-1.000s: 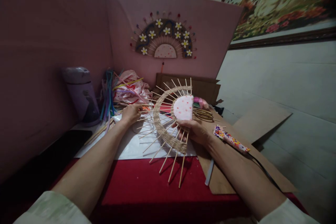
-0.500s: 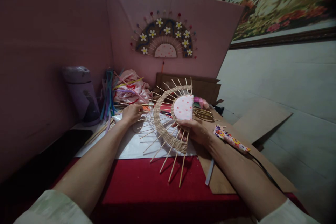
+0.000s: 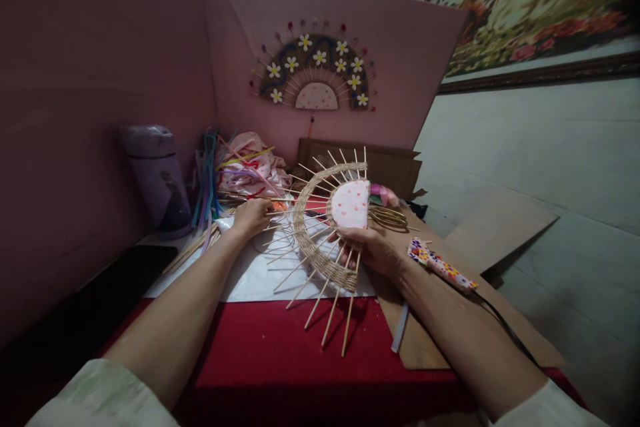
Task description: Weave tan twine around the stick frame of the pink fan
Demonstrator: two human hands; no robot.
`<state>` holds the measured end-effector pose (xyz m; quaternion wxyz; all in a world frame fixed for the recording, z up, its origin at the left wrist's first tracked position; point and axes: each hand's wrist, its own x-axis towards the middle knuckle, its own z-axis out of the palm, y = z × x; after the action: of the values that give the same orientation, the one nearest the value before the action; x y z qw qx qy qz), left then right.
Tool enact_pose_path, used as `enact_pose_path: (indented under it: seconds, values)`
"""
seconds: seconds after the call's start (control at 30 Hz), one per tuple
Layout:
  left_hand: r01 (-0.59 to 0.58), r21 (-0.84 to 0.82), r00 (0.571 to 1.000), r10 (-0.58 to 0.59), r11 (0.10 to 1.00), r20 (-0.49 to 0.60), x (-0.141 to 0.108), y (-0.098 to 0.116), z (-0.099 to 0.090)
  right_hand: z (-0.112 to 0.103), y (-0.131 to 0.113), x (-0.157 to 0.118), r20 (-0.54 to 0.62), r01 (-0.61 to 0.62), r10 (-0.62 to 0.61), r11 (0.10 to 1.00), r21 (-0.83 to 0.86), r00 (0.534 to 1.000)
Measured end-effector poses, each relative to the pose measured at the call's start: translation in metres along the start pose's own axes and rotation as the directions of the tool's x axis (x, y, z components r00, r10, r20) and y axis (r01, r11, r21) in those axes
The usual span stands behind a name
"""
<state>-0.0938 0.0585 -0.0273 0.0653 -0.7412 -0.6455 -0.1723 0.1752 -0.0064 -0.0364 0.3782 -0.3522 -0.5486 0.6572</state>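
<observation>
A half-round woven fan frame (image 3: 310, 240) stands tilted above the table, its straight side facing right. Thin wooden sticks radiate from a white half-disc (image 3: 350, 205) with pinkish-red spots, and a band of tan twine is woven through them. My right hand (image 3: 367, 247) grips it from below at the half-disc's lower edge, some fingers behind the sticks. To the left, my left hand (image 3: 253, 215) is closed, its fingertips pinched by the tips of the left-pointing sticks. Whatever lies between those fingertips is too small to make out. An orange item (image 3: 279, 207) is just beyond them.
A purple bottle (image 3: 159, 180), pipe cleaners (image 3: 206, 177) and crumpled spotted cloth (image 3: 250, 163) stand at back left. On the right, a flower-patterned glue gun (image 3: 443, 265) and a glue stick (image 3: 399, 328) lie on cardboard (image 3: 420, 350). A finished flowered fan (image 3: 317, 67) hangs behind.
Almost nothing differs. Both hands and the woven fan frame hold the same positions; the whole view has shifted very slightly.
</observation>
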Motion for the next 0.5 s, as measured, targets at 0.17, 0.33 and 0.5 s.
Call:
enact_pose_path:
  seconds: [0.17,0.33,0.5]
  values:
    - [-0.025,0.009,1.0,0.025,1.0,0.004,-0.0012,0.0002,0.0004,-0.0009,0.0009,-0.0001,0.005,0.006,-0.006,1.0,-0.002,1.0]
    - [-0.028,0.014,1.0,0.028,0.999,0.007,-0.0022,0.0007,0.0,-0.0008,0.0004,0.0003,0.005,-0.006,0.006,1.0,-0.008,1.0]
    - [-0.037,0.003,0.999,0.037,0.999,0.002,-0.0023,-0.0001,0.0009,0.0005,-0.0002,-0.0005,-0.005,-0.013,0.013,1.0,-0.027,1.0]
